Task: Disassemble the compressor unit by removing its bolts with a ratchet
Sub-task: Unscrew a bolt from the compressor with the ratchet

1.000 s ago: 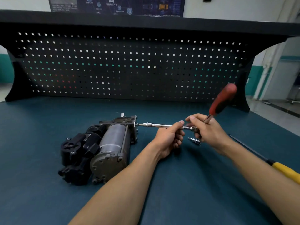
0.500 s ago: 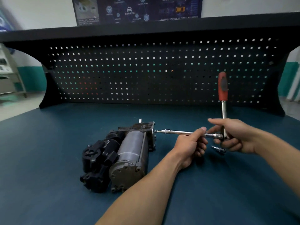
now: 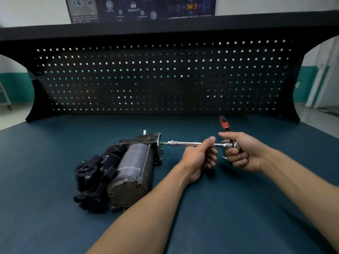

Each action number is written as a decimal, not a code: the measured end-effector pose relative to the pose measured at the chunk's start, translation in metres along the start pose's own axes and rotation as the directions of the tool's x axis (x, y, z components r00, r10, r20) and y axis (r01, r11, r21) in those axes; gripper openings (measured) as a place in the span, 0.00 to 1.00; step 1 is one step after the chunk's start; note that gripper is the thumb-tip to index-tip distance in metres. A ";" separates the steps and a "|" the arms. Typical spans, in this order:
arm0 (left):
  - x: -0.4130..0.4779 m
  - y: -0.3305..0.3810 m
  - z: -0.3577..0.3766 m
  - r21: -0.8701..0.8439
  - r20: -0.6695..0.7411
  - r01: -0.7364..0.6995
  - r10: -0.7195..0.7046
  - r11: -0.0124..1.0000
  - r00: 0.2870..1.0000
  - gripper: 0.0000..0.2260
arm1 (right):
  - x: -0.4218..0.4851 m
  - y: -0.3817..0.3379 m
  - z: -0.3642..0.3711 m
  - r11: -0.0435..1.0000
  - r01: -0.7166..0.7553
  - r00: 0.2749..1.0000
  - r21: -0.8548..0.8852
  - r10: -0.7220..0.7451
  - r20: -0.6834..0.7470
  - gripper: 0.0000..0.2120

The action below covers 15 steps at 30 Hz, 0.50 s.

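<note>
The compressor unit [image 3: 128, 169], a grey metal cylinder with black parts on its left, lies on the blue bench. A chrome extension bar [image 3: 189, 143] runs level from the unit's right end plate to the ratchet head. My left hand [image 3: 200, 158] is closed around the bar near its right end. The ratchet head is in the grip of my right hand [image 3: 242, 153], and its red and black handle [image 3: 224, 123] points away from me toward the pegboard. A small metal piece [image 3: 224, 158] shows just below the right fist.
A black pegboard [image 3: 165, 77] with a shelf above closes off the back of the blue bench [image 3: 55, 226]. The bench edges fall away at the far left and far right, with floor beyond.
The ratchet handle swung from tilted up right, through upright, to lying back toward the pegboard. The camera view shifted, so the compressor sits further right in the picture.
</note>
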<state>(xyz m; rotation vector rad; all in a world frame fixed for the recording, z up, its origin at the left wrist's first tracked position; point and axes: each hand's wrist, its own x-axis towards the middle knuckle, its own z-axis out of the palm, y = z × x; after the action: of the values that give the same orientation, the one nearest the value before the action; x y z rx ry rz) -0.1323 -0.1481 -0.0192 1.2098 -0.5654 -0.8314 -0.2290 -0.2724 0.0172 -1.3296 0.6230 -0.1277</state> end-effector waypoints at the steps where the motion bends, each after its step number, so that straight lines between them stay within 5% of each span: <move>1: 0.000 0.000 0.000 0.000 0.002 -0.001 0.001 1.000 1.000 0.18 | 0.000 0.001 0.000 1.000 0.027 1.000 -0.013 -0.027 -0.009 0.20; 15: -0.001 0.001 -0.004 0.011 0.027 0.024 -0.024 1.000 0.999 0.17 | 0.001 0.010 -0.003 0.856 0.423 0.892 -0.298 -0.452 -0.032 0.18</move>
<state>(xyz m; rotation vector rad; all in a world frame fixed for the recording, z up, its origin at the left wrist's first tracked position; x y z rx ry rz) -0.1292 -0.1449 -0.0196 1.2187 -0.5790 -0.8668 -0.2320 -0.2726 0.0074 -1.7420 0.4206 -0.4974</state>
